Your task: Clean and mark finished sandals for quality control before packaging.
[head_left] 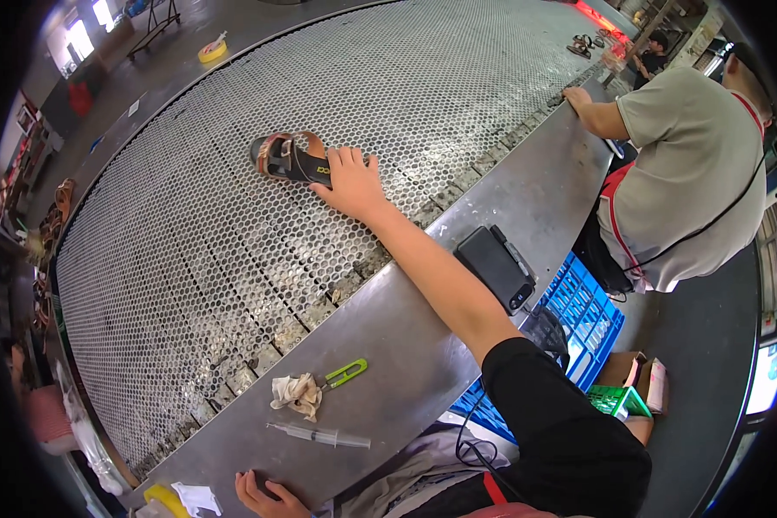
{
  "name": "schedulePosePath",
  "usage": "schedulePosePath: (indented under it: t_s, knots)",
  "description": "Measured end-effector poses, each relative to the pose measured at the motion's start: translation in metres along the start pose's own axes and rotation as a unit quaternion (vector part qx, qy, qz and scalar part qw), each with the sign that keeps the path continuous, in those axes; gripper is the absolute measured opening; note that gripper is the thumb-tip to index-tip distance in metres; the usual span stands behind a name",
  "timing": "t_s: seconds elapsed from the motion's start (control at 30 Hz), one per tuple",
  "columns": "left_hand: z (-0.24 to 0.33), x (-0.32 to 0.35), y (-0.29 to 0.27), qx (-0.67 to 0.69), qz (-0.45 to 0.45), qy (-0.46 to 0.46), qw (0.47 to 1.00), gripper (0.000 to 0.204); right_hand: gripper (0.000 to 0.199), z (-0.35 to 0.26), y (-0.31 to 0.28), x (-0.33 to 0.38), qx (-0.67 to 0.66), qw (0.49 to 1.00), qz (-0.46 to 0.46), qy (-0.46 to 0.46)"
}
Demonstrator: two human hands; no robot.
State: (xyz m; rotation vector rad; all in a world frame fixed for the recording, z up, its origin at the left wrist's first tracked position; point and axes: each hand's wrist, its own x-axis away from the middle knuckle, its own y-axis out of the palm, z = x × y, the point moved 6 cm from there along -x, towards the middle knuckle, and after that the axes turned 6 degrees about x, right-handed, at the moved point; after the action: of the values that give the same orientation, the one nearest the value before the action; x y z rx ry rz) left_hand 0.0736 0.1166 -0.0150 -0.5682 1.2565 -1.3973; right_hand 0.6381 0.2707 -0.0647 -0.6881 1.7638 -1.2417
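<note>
A sandal (289, 157) with brown straps, a buckle and a dark insole lies on the perforated metal conveyor (233, 224). My right hand (352, 183) reaches across the steel ledge and is closed round its heel end. Low on the ledge rests my left hand (268, 498), holding nothing, its fingers loosely bent and apart. A clear syringe (324, 435) lies just beyond it. Farther on are a crumpled beige cloth (297, 395) and a small green-handled tool (346, 373).
A black power bank (495, 268) with a cable lies on the ledge (397, 319) beside my right forearm. Below it stands a blue crate (591, 302). A co-worker (691, 164) sits to the right, one hand on the ledge. More sandals (584, 43) lie at the conveyor's far end.
</note>
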Motion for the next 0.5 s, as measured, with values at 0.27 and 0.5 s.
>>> schedulePosePath:
  t_s: [0.27, 0.5]
  knots:
    - [-0.004, 0.007, 0.019, 0.06, -0.002, -0.032, 0.998, 0.034, 0.07, 0.005, -0.014, -0.004, -0.021, 0.999, -0.045, 0.014]
    - [-0.01, 0.001, -0.004, 0.142, 0.031, 0.006, 0.989, 0.024, 0.062, -0.056, -0.135, 0.066, -0.272, 0.946, 0.168, -0.048]
